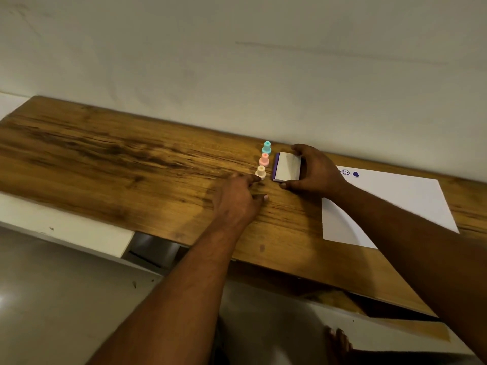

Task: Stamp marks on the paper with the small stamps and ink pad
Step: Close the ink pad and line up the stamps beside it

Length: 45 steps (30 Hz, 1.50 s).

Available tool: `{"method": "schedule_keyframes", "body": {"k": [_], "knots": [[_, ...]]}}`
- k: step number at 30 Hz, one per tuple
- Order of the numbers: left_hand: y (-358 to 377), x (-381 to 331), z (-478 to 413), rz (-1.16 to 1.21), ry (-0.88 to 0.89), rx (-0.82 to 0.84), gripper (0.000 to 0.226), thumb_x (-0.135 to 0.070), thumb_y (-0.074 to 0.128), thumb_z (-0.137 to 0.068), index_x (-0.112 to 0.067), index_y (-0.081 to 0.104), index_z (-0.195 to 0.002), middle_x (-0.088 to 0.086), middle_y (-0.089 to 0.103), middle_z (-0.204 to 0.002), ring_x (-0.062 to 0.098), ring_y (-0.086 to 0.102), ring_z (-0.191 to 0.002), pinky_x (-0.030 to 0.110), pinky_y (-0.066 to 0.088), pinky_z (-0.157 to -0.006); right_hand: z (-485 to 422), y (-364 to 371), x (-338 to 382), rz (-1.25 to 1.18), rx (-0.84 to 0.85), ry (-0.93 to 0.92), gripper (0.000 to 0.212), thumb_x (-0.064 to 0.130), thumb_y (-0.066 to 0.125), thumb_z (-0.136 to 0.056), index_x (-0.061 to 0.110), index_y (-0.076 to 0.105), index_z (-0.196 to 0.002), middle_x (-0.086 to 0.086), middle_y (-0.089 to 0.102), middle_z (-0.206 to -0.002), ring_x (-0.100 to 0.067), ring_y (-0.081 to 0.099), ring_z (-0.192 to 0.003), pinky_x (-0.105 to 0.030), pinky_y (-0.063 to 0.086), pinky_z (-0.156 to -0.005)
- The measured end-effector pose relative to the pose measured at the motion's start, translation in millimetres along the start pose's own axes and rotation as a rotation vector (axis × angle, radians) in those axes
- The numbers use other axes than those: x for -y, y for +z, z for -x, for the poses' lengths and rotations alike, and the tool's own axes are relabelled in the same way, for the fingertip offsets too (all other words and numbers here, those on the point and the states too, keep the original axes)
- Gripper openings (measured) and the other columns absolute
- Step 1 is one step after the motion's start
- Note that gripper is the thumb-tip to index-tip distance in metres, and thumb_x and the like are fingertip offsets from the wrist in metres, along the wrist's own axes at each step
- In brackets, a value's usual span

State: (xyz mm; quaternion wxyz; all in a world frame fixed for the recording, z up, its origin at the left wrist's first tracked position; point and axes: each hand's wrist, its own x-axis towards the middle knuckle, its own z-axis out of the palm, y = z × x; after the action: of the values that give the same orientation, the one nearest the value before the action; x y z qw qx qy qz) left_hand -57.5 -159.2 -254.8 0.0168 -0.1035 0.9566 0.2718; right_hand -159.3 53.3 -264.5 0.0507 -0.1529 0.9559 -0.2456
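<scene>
While one ink pad (287,167) is gripped by the right hand (313,171), three stamps (264,159) are lined up beside it; the cream stamp (261,172) is touched by the loosely spread left hand (237,201). Two marks (350,173) are seen on one paper (400,196).

Wooden tabletop (110,164) against plain pale wall (237,61), glossy floor (52,299)

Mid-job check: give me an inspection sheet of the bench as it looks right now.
Surface: wooden bench top against a pale wall.
Job's things: teal stamp, pink stamp and cream stamp upright in a row; ink pad beside them; paper bearing a smiley and a heart mark.
Clutter: nothing seen.
Grippers: left hand reaching at the cream stamp; right hand gripping the ink pad.
Cables: nothing seen.
Surroundings: pale floor below.
</scene>
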Motion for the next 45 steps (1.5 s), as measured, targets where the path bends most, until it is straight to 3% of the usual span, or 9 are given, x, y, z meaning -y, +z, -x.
{"method": "schedule_keyframes", "body": {"k": [13,19,35,39,42,45], "knots": [[5.7,-0.9,-4.0,-0.029,-0.028,-0.025,0.063,-0.053,0.082,-0.085,-0.041,0.06,-0.143,-0.001,0.054,-0.149,0.023,0.055,-0.13,0.039,0.049,-0.095,-0.9,-1.1,3.7,-0.009,0.014,0.008,0.113,0.065,0.09,-0.062,0.026,0.037,-0.154,-0.001,0.05,-0.151,-0.023,0.051,-0.135,-0.045,0.052,-0.105],[2.9,-5.8,-4.7,-0.095,-0.025,0.041,0.069,-0.059,0.08,-0.084,-0.042,0.056,-0.146,0.001,0.047,-0.155,0.024,0.05,-0.136,0.041,0.049,-0.1,-1.5,1.0,2.9,0.014,0.005,0.013,0.111,0.067,0.088,-0.062,0.027,0.038,-0.153,-0.001,0.05,-0.151,-0.024,0.05,-0.135,-0.046,0.052,-0.105],[-1.8,-7.1,0.6,-0.071,0.023,-0.014,0.05,-0.057,0.078,-0.087,-0.039,0.068,-0.133,-0.004,0.059,-0.14,0.017,0.058,-0.119,0.031,0.042,-0.082,5.1,-15.5,12.9,-0.017,0.012,0.008,0.11,0.07,0.085,-0.065,0.027,0.037,-0.154,-0.003,0.048,-0.154,-0.026,0.049,-0.136,-0.051,0.049,-0.107],[-1.3,-23.5,13.4,-0.025,0.141,-0.053,0.046,-0.052,0.079,-0.089,-0.033,0.071,-0.13,-0.005,0.067,-0.131,0.013,0.063,-0.112,0.03,0.048,-0.083,48.8,-42.9,-11.6,-0.06,-0.191,-0.016,0.093,0.073,0.077,-0.073,0.03,0.045,-0.149,0.001,0.056,-0.146,-0.022,0.055,-0.126,-0.045,0.049,-0.1],[14.0,-51.9,33.6,-0.047,0.334,0.043,0.056,-0.055,0.078,-0.088,-0.034,0.066,-0.138,-0.005,0.064,-0.139,0.017,0.061,-0.123,0.038,0.055,-0.095,97.9,-77.7,-57.2,0.259,-0.197,0.025,0.088,0.077,0.069,-0.077,0.028,0.048,-0.147,-0.001,0.059,-0.142,-0.029,0.053,-0.129,-0.051,0.044,-0.104],[35.5,-87.4,57.3,-0.181,0.531,0.17,0.075,-0.069,0.073,-0.085,-0.036,0.053,-0.151,-0.004,0.051,-0.153,0.022,0.051,-0.136,0.044,0.048,-0.104,151.1,-105.6,-101.7,0.49,-0.152,0.152,0.085,0.079,0.062,-0.078,0.028,0.05,-0.145,-0.001,0.056,-0.146,-0.031,0.049,-0.134,-0.056,0.044,-0.105]]}}
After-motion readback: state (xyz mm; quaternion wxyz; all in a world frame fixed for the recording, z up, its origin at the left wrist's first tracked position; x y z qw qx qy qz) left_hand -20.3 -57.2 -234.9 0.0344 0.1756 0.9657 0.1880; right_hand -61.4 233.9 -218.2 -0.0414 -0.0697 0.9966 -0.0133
